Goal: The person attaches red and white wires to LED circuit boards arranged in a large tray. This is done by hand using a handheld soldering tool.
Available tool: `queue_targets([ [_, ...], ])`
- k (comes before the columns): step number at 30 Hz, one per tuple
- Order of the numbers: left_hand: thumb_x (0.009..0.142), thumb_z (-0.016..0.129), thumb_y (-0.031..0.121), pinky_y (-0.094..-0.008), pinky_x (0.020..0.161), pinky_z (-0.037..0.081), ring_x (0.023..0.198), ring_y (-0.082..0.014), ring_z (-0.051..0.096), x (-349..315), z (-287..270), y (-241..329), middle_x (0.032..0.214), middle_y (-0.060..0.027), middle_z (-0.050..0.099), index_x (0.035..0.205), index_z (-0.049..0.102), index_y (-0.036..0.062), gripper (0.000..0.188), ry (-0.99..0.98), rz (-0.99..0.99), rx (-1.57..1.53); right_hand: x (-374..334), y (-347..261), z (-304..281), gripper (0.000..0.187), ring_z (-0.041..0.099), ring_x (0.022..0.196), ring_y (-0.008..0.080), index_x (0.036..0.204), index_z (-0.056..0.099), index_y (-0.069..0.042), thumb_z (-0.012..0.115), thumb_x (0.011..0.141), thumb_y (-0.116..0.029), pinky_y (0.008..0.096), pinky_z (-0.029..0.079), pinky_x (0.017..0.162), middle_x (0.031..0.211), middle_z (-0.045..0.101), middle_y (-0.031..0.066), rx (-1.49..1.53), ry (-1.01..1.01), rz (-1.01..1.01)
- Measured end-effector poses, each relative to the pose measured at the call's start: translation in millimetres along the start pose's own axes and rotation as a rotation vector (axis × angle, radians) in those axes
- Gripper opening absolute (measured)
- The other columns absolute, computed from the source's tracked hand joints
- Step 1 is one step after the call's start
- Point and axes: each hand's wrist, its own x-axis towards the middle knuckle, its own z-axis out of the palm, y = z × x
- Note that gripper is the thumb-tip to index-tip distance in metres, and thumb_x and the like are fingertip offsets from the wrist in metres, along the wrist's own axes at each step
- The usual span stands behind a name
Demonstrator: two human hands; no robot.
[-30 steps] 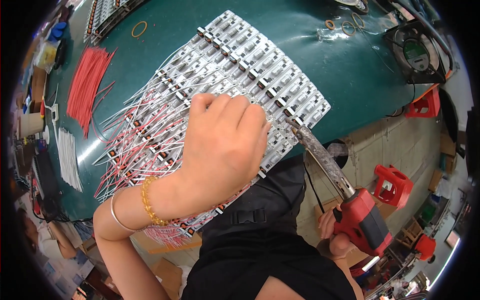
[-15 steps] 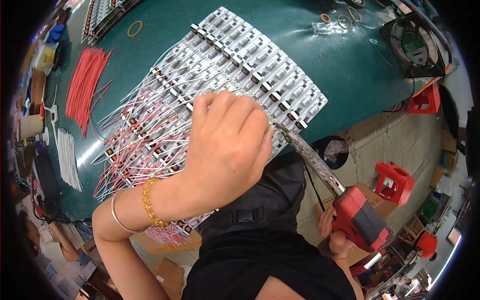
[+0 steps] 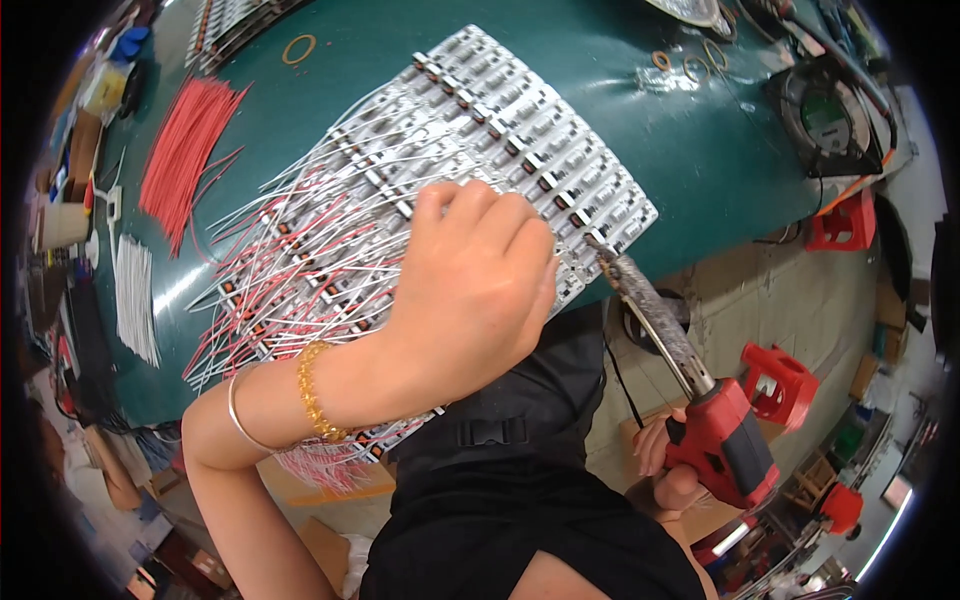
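A panel of small grey-white circuit modules (image 3: 560, 140) lies slanted on the green table, with red and white wires sticking out over its left part. My left hand (image 3: 475, 280) is closed above the panel, its fingers curled down; whatever they pinch is hidden beneath the hand. My right hand (image 3: 662, 450) grips the red and black handle of a soldering iron (image 3: 722, 440). The iron's dark, crusted tip points up and left over the panel's right part, a little to the right of my left fingers. Motion blur hides whether the tip touches a module.
On the left of the green table (image 3: 700, 180) lie a bundle of red wires (image 3: 190, 150) and a bundle of white wires (image 3: 135, 300). A rubber band (image 3: 299, 49) lies near more modules at the far left. At the far right stands a black fan (image 3: 825, 118). Red stools (image 3: 775, 385) are beyond the edge.
The soldering iron's tip has moved to the right, away from my left fingers. My left hand has shifted slightly right and stays closed. The whole view has shifted a little.
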Motion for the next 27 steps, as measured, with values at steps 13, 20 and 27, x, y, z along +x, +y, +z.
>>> queue_targets([
  [13, 0.078, 0.066, 0.011, -0.0428, 0.078, 0.045, 0.086, -0.0312, 0.061, -110.1, -164.1, -92.3, 0.087, -0.0141, 0.064, 0.091, 0.064, 0.0028, 0.016, -0.031, -0.651, 0.897, 20.9, 27.2, -15.1, 0.071, 0.037, 0.040, 0.0099, 0.134, 0.033, 0.006, 0.048, 0.096, -0.052, 0.0241, 0.037, 0.045, 0.053, 0.038, -0.0006, 0.227, 0.060, -0.300],
  [20, 0.081, 0.063, 0.011, -0.0422, 0.072, 0.043, 0.083, -0.0319, 0.061, -180.4, -212.6, -173.4, 0.087, -0.0131, 0.065, 0.084, 0.060, 0.0035, 0.008, -0.037, -0.632, 1.001, 25.2, 20.9, -10.3, 0.067, 0.037, 0.039, 0.0090, 0.133, 0.034, 0.007, 0.047, 0.098, -0.048, 0.0231, 0.036, 0.044, 0.051, 0.039, -0.0001, 0.232, 0.034, -0.302],
  [27, 0.079, 0.062, 0.011, -0.0469, 0.065, 0.049, 0.071, -0.0385, 0.064, -169.9, -206.2, -175.3, 0.073, -0.0197, 0.064, 0.078, 0.061, 0.0032, 0.008, 0.145, -0.729, 0.912, 11.9, 25.4, -20.1, 0.067, 0.038, 0.039, 0.0094, 0.133, 0.034, 0.007, 0.049, 0.097, -0.048, 0.0241, 0.037, 0.044, 0.050, 0.040, 0.0001, 0.205, 0.110, -0.285],
])
